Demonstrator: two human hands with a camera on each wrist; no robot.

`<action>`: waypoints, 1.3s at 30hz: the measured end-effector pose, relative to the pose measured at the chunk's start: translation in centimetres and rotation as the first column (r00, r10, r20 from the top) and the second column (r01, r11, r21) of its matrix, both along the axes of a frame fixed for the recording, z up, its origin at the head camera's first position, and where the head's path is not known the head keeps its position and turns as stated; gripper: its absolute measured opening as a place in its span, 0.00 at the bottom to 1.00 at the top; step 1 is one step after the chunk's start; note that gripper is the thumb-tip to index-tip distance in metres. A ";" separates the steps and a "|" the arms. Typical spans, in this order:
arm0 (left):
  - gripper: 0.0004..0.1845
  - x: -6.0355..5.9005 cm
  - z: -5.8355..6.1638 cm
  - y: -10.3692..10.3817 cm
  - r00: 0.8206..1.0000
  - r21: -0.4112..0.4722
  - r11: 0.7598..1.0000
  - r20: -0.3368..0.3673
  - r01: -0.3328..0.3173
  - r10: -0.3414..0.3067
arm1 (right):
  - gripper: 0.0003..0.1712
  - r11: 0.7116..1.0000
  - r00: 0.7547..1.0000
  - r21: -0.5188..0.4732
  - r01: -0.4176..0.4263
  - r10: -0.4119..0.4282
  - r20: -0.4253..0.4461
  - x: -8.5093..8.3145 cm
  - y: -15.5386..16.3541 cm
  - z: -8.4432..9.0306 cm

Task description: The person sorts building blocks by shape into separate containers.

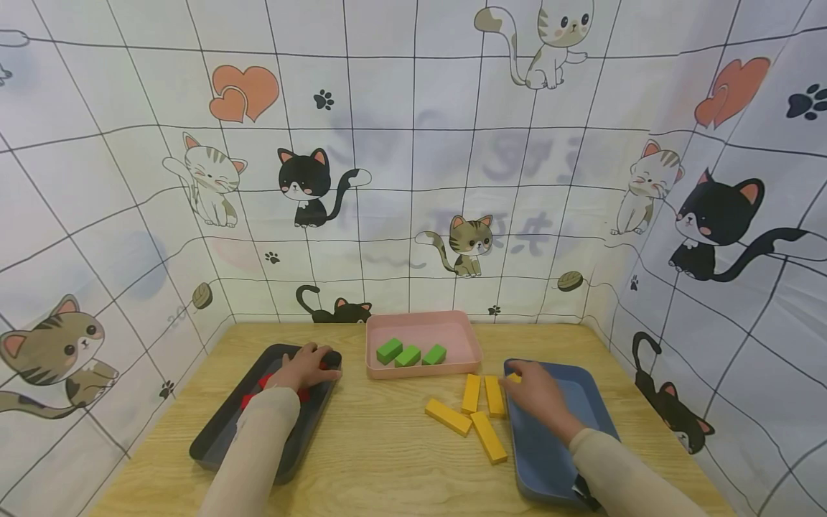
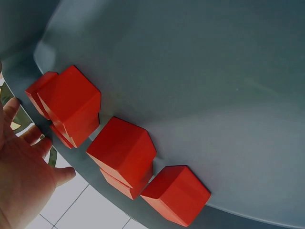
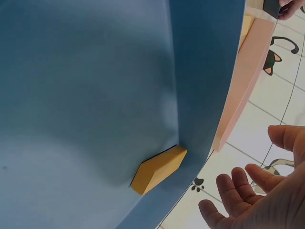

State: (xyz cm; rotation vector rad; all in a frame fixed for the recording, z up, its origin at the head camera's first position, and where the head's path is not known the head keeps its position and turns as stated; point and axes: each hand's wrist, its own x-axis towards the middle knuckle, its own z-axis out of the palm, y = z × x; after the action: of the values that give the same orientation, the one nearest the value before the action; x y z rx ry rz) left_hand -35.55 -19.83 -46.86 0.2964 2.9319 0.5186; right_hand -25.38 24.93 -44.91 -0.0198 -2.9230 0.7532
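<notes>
My left hand (image 1: 300,370) is above the far end of a dark grey tray (image 1: 216,434), fingers spread and holding nothing. Several red blocks (image 2: 121,148) lie in that tray, grouped at one end in the left wrist view, close to the hand. Over the far left corner of a blue tray (image 1: 543,452) hovers my right hand (image 1: 539,393). Its fingers are loosely bent with nothing between them in the right wrist view. One yellow block (image 3: 159,169) lies in the blue tray's corner, apart from the fingers.
Several yellow blocks (image 1: 489,436) lie on the wooden table (image 1: 375,445), left of the blue tray. At the back, a pink tray (image 1: 423,323) holds three green blocks (image 1: 408,356). A cat-print curtain (image 1: 388,158) surrounds the table's back and sides.
</notes>
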 end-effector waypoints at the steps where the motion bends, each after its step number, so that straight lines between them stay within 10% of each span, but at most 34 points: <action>1: 0.39 0.0 0.0 0.0 1.000 0.001 1.000 0.001 -0.001 0.001 | 0.30 1.000 1.000 -0.005 -0.007 0.007 -0.005 0.1 -0.1 0.0; 39: 0.40 0.3 0.3 0.1 1.000 0.004 1.000 0.007 0.005 -0.005 | 0.28 0.984 0.998 -0.172 -0.052 0.057 0.026 2.4 -7.9 0.3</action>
State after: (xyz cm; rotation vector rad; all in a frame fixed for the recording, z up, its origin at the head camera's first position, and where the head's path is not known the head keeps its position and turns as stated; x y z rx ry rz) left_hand -35.23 -19.74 -46.51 0.3011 2.9230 0.5237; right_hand -23.00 17.03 -44.60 0.0328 -2.8887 1.0192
